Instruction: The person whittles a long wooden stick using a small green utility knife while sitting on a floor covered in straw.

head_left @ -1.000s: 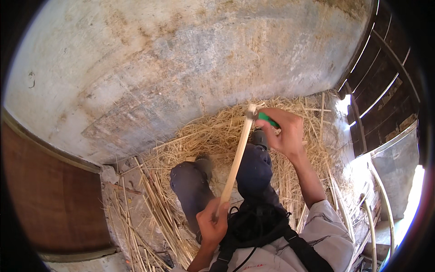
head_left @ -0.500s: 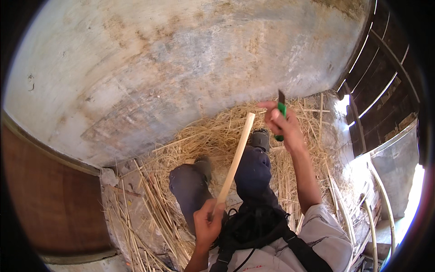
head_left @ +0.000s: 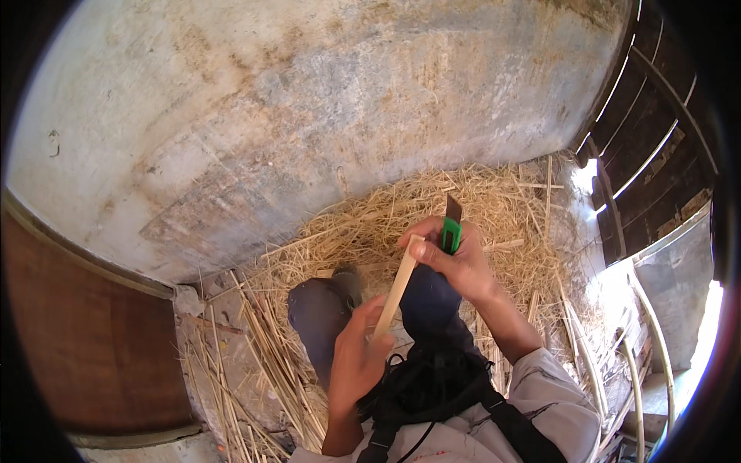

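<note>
A pale, flat strip of split bamboo (head_left: 397, 295) slants up between my hands over my lap. My right hand (head_left: 455, 258) is closed, pinching the strip's top end between thumb and fingers. That same hand also holds a green-handled utility knife (head_left: 451, 236), its dark blade pointing up and away from the strip. My left hand (head_left: 359, 355) curls about the strip's lower end, which it partly hides. Its fingers are slightly blurred.
Thin shavings (head_left: 432, 189) heap on the floor ahead, against a stained wall (head_left: 309, 116). Long split strips (head_left: 266, 363) lie to the left beside a brown panel (head_left: 93, 324). Curved poles (head_left: 654, 332) lean at the right, below dark slats (head_left: 656, 131).
My right hand has come down and left with the knife and now pinches the strip's top end. The strip sits lower, and my left hand has shifted up, its fingers looser.
</note>
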`<state>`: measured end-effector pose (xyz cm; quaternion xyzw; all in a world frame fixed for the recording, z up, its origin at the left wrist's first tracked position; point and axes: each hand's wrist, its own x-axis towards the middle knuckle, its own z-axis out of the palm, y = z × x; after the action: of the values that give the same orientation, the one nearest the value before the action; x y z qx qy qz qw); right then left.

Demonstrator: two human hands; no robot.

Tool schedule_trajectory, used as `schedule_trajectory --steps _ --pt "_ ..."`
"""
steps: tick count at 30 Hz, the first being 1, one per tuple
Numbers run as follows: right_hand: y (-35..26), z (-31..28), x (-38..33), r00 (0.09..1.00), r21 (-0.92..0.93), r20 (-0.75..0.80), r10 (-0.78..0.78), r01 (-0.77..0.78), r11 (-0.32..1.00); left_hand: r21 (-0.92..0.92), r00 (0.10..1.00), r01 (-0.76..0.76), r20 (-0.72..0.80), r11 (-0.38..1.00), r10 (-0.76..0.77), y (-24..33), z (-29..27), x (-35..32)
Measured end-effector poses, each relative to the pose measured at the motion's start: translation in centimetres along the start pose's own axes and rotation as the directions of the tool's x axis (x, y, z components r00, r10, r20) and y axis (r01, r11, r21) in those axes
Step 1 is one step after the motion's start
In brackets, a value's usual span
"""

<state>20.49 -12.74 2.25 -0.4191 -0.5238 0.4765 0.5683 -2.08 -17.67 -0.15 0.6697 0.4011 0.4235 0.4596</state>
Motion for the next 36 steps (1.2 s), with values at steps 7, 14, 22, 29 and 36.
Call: schedule_trajectory --steps 7,14,22,29,36 --pt "-1.4 0.3 -0.7 0.978 -0.296 0.026 -0.205 0.203 0.933 -0.097 0.975 0.166 0.163 0.981 -0.149 -0.2 0.1 1.9" --pt "-0.6 -1.1 -2.0 0.858 -0.725 0.189 -0.478 0.451 0.521 -0.158 0.956 0.259 0.184 0.953 -0.229 -0.5 -0.3 1.1" --pt "-1.2 -0.7 -2.7 0.796 -0.811 0.199 -0.571 0.461 0.360 -0.273 0.933 0.316 0.265 0.908 -0.245 0.1 -0.7 0.6" --pt "-1.7 -0.5 -3.1 0.780 -0.832 0.197 -0.593 0.453 0.319 -0.298 0.880 0.427 0.357 0.854 -0.315 0.3 -1.1 0.3" --pt "-1.7 -0.6 -3.1 0.766 -0.843 0.179 -0.617 0.442 0.306 -0.348 0.854 0.478 0.398 0.806 -0.335 0.7 -1.1 0.3"
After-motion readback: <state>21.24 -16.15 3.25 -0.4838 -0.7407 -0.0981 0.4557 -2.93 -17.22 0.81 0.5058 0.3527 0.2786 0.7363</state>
